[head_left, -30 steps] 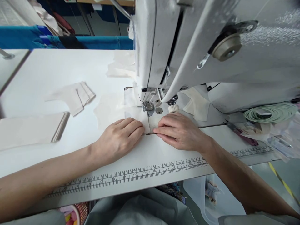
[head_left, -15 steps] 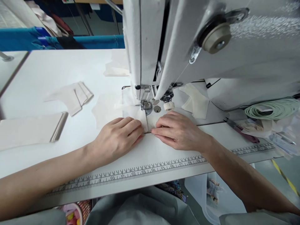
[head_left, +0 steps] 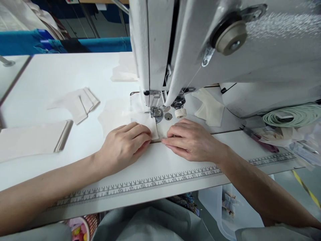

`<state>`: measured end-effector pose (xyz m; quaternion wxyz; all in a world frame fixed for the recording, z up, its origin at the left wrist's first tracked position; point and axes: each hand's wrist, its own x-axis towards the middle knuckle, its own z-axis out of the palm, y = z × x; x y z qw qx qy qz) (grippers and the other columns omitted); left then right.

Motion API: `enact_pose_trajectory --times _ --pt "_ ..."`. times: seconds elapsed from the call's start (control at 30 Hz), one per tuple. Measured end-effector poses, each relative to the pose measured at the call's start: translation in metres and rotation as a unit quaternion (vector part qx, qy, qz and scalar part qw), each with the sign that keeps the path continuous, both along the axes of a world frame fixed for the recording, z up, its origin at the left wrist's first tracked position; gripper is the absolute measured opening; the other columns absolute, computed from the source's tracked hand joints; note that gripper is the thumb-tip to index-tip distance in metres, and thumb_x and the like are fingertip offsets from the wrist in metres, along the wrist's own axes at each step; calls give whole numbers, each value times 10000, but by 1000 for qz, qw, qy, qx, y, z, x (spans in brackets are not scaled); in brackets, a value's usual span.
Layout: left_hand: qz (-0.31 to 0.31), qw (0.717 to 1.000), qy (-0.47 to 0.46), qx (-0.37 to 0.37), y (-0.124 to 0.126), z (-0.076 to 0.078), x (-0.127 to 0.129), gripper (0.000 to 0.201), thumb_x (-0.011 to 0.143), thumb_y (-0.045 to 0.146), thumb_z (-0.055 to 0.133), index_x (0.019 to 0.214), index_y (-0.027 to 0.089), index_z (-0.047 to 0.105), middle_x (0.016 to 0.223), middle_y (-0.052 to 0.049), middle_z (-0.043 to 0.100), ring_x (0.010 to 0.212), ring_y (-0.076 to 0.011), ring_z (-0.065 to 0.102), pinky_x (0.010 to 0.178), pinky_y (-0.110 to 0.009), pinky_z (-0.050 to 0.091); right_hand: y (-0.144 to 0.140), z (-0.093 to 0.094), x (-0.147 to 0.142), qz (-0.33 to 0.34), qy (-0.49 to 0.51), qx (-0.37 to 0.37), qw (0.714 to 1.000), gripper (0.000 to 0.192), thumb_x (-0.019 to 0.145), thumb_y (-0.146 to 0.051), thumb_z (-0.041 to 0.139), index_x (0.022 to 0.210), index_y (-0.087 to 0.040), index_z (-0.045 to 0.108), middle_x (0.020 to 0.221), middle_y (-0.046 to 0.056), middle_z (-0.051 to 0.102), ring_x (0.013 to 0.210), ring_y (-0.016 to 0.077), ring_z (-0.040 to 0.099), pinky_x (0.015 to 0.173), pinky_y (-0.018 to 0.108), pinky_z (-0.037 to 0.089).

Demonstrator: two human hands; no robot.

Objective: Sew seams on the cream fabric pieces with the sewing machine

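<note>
A pale white fabric piece (head_left: 144, 119) lies flat on the sewing machine bed, its far part running beneath the presser foot (head_left: 155, 113). My left hand (head_left: 127, 144) rests on the fabric's near edge, fingers curled and thumb pressed in below. Just right of the fabric's straight edge is my right hand (head_left: 192, 140), its fingers bent and drawn together. Whatever those right fingertips pinch, if anything, is hidden. The sewing machine (head_left: 160, 43) head stands directly beyond both hands, with a thread running down to it.
Cut fabric pieces (head_left: 75, 103) and a folded fabric stack (head_left: 32, 139) lie left. More cream pieces (head_left: 209, 108) sit right of the needle area. Thread snips (head_left: 260, 139) and a coil of pale green cord (head_left: 291, 115) are far right. A printed ruler (head_left: 140, 185) follows the table's front edge.
My left hand has shifted slightly left, and its fingertips have drawn back from the fabric's corner. My right hand and the fabric look nearly unmoved.
</note>
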<state>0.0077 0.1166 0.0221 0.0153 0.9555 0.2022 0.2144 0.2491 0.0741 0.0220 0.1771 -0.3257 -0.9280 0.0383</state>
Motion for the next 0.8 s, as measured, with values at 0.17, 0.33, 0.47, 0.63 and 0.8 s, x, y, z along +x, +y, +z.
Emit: enact_pose_trajectory --times 0.17,0.33,0.47,0.63,0.8 --pt "-7 998 -28 -52 3 0 0 137 909 137 533 876 154 665 954 -47 706 813 -162 637 681 -285 546 -1 1 0 -1 -2 0 1000 238 979 -196 443 966 -183 680 846 25 645 747 129 559 771 313 408" --pt "-5 997 -32 -71 3 1 0 151 903 136 532 863 160 676 962 -50 704 826 -162 634 686 -285 547 -1 2 0 5 -2 9 1000 242 973 -199 448 966 -170 688 836 28 647 725 132 554 753 315 410" --pt "1 996 -30 -84 2 3 0 163 900 140 529 855 170 683 964 -46 706 829 -156 633 681 -269 545 -2 1 -1 10 3 11 1000 238 969 -201 453 972 -166 688 831 28 647 722 133 558 744 316 411" --pt "3 995 -36 -98 2 3 0 156 896 145 540 838 163 683 958 -46 702 823 -157 627 664 -262 542 -2 3 -2 10 5 8 1000 243 972 -202 441 993 -170 681 837 28 650 723 130 562 739 313 408" --pt "1 993 -37 -112 3 2 0 151 891 147 548 835 154 688 959 -50 700 834 -165 630 672 -267 547 -2 3 -1 13 3 6 1000 245 974 -203 441 1011 -166 680 829 25 653 724 127 563 744 314 408"
